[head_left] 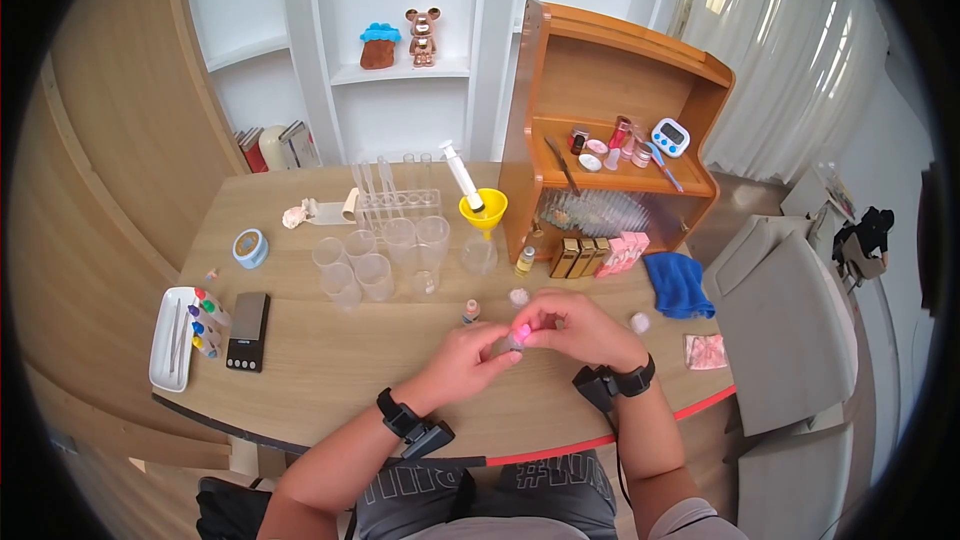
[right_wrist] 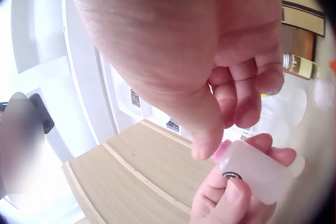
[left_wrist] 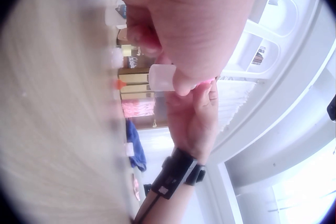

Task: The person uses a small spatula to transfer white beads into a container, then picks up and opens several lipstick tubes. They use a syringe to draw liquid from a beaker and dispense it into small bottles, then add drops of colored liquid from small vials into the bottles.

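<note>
Over the front middle of the table, my left hand [head_left: 462, 360] grips a small translucent plastic bottle [right_wrist: 257, 174] between thumb and fingers. The bottle is tilted, with a round black mark on its side. At its mouth sits a bright pink cap [right_wrist: 221, 151]. My right hand [head_left: 585, 328] pinches that cap between thumb and fingers; in the right wrist view the thumb tip lies right at it. In the left wrist view the bottle's whitish body [left_wrist: 161, 78] pokes out beyond the left hand. Just behind the hands stands a small orange-capped bottle [head_left: 471, 312].
Plastic cups [head_left: 375, 278], a test tube rack [head_left: 400, 205] and a flask with a yellow funnel [head_left: 484, 208] stand behind. Left are a black scale [head_left: 248, 332] and a white tray [head_left: 160, 367]. A wooden cabinet [head_left: 610, 60], small boxes [head_left: 580, 258] and a blue cloth [head_left: 679, 285] are right.
</note>
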A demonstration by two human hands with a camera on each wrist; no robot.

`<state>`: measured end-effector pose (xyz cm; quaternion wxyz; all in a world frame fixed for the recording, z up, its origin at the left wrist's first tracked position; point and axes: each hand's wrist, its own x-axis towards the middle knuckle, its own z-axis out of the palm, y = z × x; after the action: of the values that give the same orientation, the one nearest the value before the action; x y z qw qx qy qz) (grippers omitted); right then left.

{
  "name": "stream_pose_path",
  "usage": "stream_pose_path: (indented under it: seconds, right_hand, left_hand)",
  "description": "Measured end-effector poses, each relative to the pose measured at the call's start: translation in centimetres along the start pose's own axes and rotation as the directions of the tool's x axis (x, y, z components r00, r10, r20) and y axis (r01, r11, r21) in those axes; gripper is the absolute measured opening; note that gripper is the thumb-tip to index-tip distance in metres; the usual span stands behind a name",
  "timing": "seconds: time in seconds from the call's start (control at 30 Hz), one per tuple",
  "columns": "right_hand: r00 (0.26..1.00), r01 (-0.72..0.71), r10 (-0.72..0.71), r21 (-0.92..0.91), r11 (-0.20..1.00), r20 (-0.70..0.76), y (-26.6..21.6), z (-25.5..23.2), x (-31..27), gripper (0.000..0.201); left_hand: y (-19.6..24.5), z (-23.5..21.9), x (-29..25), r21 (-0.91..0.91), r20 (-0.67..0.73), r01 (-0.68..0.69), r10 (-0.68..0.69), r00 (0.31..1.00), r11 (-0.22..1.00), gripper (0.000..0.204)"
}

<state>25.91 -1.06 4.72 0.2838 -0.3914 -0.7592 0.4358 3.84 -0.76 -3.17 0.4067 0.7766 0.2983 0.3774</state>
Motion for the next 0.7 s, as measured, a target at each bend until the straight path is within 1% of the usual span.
stream_pose_path:
  seconds: [0.07,0.17,0.27,0.37,0.47,0.57,0.67,0.7]
  right_hand:
    - [0.995,-0.101,0.102,0.084,0.991,-0.008,0.2,0.1,0.0,0.015]
    - [0.993,-0.051,0.080,0.306,0.951,-0.083,0.5,1.2,0.3,0.020]
    - [0.995,-0.034,0.070,0.429,0.903,-0.067,1.2,1.5,0.5,0.030]
    - [0.995,-0.100,0.098,0.444,0.890,0.028,1.7,1.2,0.8,0.043]
    - [0.995,-0.081,0.099,0.456,0.886,-0.016,2.9,1.8,0.8,0.047]
    - [0.999,-0.014,0.031,0.511,0.859,-0.025,2.6,1.8,0.9,0.044]
    - [0.997,-0.068,0.083,0.516,0.854,-0.007,3.0,1.9,1.2,0.042]
    - [0.998,-0.040,0.063,0.526,0.850,-0.024,3.2,2.0,1.2,0.039]
  left_hand:
    - [0.3,-0.1,0.0,-0.015,-0.011,0.013,-0.013,1.000,1.000,0.033]
    - [0.7,-0.2,0.1,0.013,-0.041,0.041,-0.040,0.998,0.999,0.032]
    - [0.6,-0.1,0.1,-0.023,-0.049,0.086,-0.087,0.995,0.996,0.032]
    - [0.3,-0.3,0.0,-0.015,-0.063,0.110,-0.110,0.992,0.994,0.032]
    - [0.9,-0.4,0.1,-0.004,-0.083,0.076,-0.076,0.994,0.997,0.034]
    - [0.4,-0.1,0.1,-0.110,-0.071,0.155,-0.163,0.984,0.982,0.035]
    - [0.5,-0.3,0.1,-0.066,-0.101,0.113,-0.119,0.988,0.991,0.036]
    - [0.5,-0.3,0.1,-0.056,-0.102,0.105,-0.110,0.989,0.993,0.035]
